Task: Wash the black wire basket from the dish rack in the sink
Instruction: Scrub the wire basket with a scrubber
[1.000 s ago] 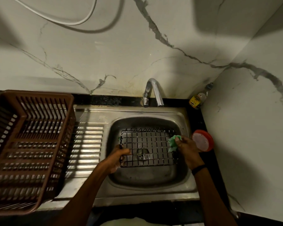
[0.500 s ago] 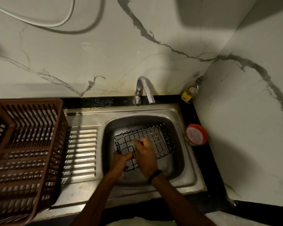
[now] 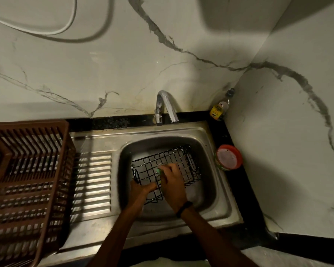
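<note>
The black wire basket [image 3: 181,162] lies tilted in the steel sink [image 3: 206,191], its right end raised toward the back. My left hand [image 3: 141,188] grips its near left edge. My right hand [image 3: 172,180] presses a green scrub sponge [image 3: 159,169] onto the middle of the grid; only a sliver of the sponge shows past my fingers. A black band sits on my right wrist. The brown plastic dish rack [image 3: 27,185] stands on the drainboard at the left.
The chrome tap [image 3: 165,107] rises behind the sink, with no water seen running. A red-lidded container [image 3: 228,157] sits on the black counter right of the sink. A small yellow-labelled bottle [image 3: 219,109] stands in the corner. Marble walls close the back and right.
My right hand carried the sponge from the basket's right edge to its middle. The basket tipped from flat to tilted, and my left hand stayed on its left edge.
</note>
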Action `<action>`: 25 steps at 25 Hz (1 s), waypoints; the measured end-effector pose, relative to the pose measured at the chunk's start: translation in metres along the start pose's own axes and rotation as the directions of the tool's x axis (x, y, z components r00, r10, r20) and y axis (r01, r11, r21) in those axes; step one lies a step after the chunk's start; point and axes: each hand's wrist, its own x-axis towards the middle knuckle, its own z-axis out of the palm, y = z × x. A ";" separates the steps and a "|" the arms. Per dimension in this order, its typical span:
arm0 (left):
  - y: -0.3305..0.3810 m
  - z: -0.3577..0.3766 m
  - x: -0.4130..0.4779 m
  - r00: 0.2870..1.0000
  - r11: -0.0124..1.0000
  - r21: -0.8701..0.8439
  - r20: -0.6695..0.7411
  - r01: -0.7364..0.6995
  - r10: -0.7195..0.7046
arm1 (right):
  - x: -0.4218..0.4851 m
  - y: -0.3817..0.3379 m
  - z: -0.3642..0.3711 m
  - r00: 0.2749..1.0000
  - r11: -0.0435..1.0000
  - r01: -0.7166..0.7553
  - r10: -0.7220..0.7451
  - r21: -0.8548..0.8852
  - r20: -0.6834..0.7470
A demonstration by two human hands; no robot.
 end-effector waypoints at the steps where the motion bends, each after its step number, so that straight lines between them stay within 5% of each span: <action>1: 0.000 -0.001 -0.001 0.999 0.999 0.028 -0.031 -0.019 0.020 | 0.006 0.010 -0.001 1.000 1.000 -0.004 0.004 0.012 -0.010; 4: -0.003 -0.006 0.003 0.994 0.984 0.155 -0.054 -0.085 0.094 | 0.040 0.042 -0.022 0.889 0.906 -0.413 0.423 0.094 -0.174; 6: 0.000 -0.005 0.001 0.994 0.967 0.236 -0.026 -0.098 0.107 | 0.053 0.055 -0.028 0.800 0.840 -0.521 0.542 0.153 -0.258; 8: 0.003 -0.002 -0.001 0.994 0.959 0.264 -0.026 -0.099 0.110 | 0.046 0.033 -0.019 0.865 0.886 -0.419 0.456 0.200 -0.209; 10: 0.000 -0.001 0.003 0.991 0.941 0.321 -0.043 -0.107 0.128 | 0.019 -0.001 -0.008 0.970 0.956 -0.212 0.230 0.201 -0.074; 12: 0.002 -0.002 0.002 0.989 0.911 0.393 -0.029 -0.124 0.147 | 0.001 -0.010 -0.008 0.999 0.990 -0.020 0.015 0.143 0.034; 14: 0.002 -0.005 0.000 0.983 0.882 0.444 -0.012 -0.158 0.183 | 0.016 0.007 -0.018 0.997 0.996 -0.068 0.070 0.065 -0.029; 17: 0.005 -0.006 -0.004 0.971 0.823 0.519 0.067 -0.231 0.230 | 0.046 0.038 -0.040 0.904 0.922 -0.382 0.388 0.071 -0.182; 21: -0.001 -0.005 -0.007 0.961 0.755 0.596 0.136 -0.274 0.241 | 0.027 0.013 -0.026 0.988 0.987 -0.156 0.157 0.039 0.000; 25: -0.006 -0.013 -0.005 0.953 0.732 0.614 0.138 -0.296 0.269 | 0.028 0.022 -0.037 0.990 1.000 -0.011 0.009 0.015 0.141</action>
